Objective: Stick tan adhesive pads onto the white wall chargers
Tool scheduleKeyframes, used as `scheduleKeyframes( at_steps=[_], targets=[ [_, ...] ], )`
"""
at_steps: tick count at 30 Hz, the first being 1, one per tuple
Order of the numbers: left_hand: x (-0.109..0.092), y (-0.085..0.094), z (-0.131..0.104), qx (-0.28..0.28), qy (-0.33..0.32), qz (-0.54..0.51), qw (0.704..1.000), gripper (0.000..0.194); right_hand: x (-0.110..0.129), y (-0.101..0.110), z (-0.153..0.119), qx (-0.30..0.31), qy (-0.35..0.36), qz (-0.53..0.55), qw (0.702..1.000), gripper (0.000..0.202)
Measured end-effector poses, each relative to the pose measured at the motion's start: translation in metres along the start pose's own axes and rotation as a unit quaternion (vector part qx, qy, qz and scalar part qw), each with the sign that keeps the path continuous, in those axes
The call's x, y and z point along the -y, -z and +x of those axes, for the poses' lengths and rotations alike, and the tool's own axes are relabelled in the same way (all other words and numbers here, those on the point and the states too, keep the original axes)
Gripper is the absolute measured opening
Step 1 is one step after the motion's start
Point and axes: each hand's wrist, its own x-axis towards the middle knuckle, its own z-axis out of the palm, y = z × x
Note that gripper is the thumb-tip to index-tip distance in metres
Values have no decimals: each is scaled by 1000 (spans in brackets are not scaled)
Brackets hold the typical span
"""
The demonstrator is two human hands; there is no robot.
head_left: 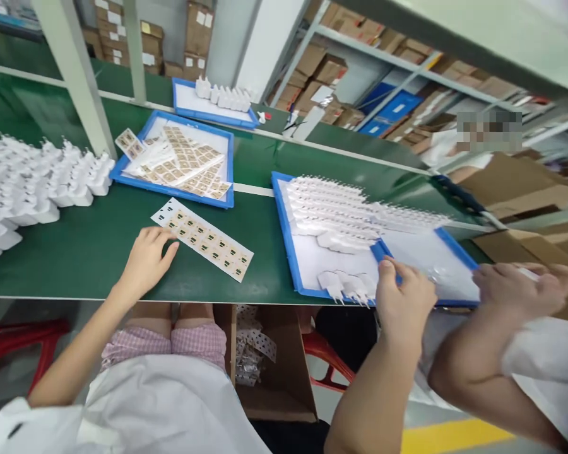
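Note:
My left hand [147,260] lies over the left end of a sticker sheet [207,243], thumb apart and fingers loosely curved. The sheet is white with rows of gold and dark green labels. My right hand [406,296] is at the near edge of the blue-rimmed trays, its fingers curled in toward the thumb. Whatever it holds, if anything, is hidden. Beside it, several white plug-like pieces with thin prongs [345,284] lie in the left blue-rimmed tray [288,246]. Packed rows of similar white pieces [329,205] fill that tray's back part.
Many white pieces [38,186] stand at the far left. Behind the sheet, a blue tray [230,165] holds more label sheets [184,161]; another tray [177,94] holds white pieces. A co-worker's hands [525,290] are close on the right. An open carton [277,403] stands below the green table [89,252].

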Motion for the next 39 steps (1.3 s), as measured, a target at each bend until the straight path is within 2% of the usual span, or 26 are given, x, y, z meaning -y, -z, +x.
scheduleKeyframes(
  at_steps=[3,4,7,8,9,12,14,16,19,25,28,32,39],
  targets=[
    [17,5,46,64,44,110,991,52,60,-20,-26,67,161,97,980,40],
    [23,5,58,99,56,113,987,58,84,-33,-35,116,234,145,954,37],
    [40,0,77,134,65,97,984,64,159,-84,-61,265,390,235,850,31],
    [45,-2,79,132,63,90,985,63,182,-104,-66,296,422,243,822,30],
    [48,-3,78,129,60,82,986,62,203,-123,-70,309,438,245,808,29],
    [54,-7,72,108,52,56,991,56,250,-177,-73,318,457,246,794,28],
    [55,-8,69,95,50,34,994,51,268,-204,-72,323,466,245,786,24],
    [55,-9,67,84,53,9,995,49,274,-222,-72,327,472,246,781,19],
    [53,-11,67,65,74,-37,994,57,269,-237,-74,320,463,253,787,22],
    [48,-22,74,13,167,-176,970,67,258,-243,-86,307,448,278,793,31],
    [47,-24,75,-20,220,-261,940,71,260,-240,-94,305,444,295,789,31],
    [47,-22,75,-44,281,-370,884,68,260,-232,-102,283,429,326,793,23],
    [42,-13,75,-42,301,-533,790,34,258,-218,-106,255,414,356,798,22]
  ],
)
